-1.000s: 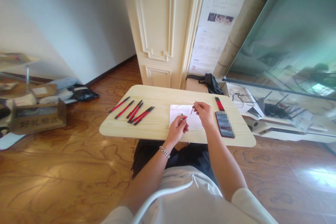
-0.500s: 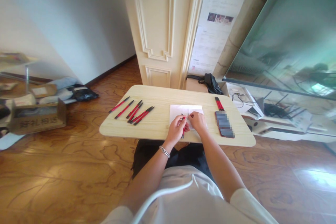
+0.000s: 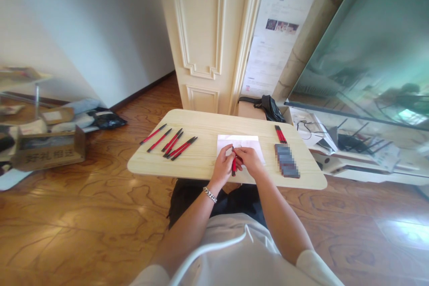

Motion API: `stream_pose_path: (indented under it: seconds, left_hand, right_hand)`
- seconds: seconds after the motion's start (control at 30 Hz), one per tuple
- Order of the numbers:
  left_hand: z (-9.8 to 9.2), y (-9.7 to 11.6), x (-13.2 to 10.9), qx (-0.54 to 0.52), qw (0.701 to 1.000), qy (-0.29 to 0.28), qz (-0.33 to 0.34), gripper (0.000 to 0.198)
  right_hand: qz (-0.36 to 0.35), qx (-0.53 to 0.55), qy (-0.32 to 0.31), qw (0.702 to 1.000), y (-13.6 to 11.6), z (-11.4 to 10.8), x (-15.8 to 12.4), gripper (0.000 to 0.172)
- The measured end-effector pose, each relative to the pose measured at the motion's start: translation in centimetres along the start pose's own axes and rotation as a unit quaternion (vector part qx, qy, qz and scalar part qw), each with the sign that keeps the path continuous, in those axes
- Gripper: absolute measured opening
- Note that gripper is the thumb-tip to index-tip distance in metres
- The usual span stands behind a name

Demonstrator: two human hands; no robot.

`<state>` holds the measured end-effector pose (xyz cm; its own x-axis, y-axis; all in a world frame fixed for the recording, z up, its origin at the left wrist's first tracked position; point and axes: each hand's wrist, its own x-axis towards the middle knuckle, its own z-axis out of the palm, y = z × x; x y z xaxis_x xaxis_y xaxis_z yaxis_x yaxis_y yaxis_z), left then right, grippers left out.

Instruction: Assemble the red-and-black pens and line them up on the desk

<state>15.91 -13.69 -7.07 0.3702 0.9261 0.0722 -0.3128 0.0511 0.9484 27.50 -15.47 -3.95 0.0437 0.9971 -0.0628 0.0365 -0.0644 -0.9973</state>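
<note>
A red and black pen (image 3: 233, 166) points toward my body, held at the front of the table. My left hand (image 3: 224, 164) is closed around it. My right hand (image 3: 248, 159) has come up against the pen's upper part, fingers pinched on it; the exact grip is partly hidden by the fingers. Under both hands lies a white sheet of paper (image 3: 237, 138). Several similar red and black pens (image 3: 172, 140) lie slanted on the left half of the table. A small bunch of pens (image 3: 280, 134) rests at the right, above a dark phone-like object (image 3: 287, 161) with a blurred-out surface.
The pale wooden table (image 3: 208, 120) has rounded corners. Behind it are a cream door (image 3: 201, 31) and a black bag (image 3: 268, 106). A cardboard box (image 3: 50, 151) stands on the floor at left. A large screen (image 3: 368, 53) and a white cabinet (image 3: 362, 167) are at right.
My right hand has moved left, from beside the left hand to the pen. The pens on the table have stayed in place.
</note>
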Motion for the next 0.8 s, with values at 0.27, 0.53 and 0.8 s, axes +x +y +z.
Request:
stream_pose_path:
  seconds: [0.27,0.53,0.8]
  left_hand:
    - [-0.2,0.3,-0.1,-0.035,0.999,-0.016,-0.025,0.064]
    - [-0.1,0.8,-0.1,-0.077,0.995,-0.024,-0.065,0.076]
    - [-0.3,1.3,-0.3,-0.085,0.993,-0.051,-0.062,0.071]
  right_hand:
    - [0.029,0.076,-0.032,0.996,0.0,0.1,-0.1,0.034]
    - [0.022,0.113,-0.031,0.993,0.8,-0.6,0.3,0.028]
    - [0.004,0.058,0.056,0.997,0.9,-1.3,1.1,0.029]
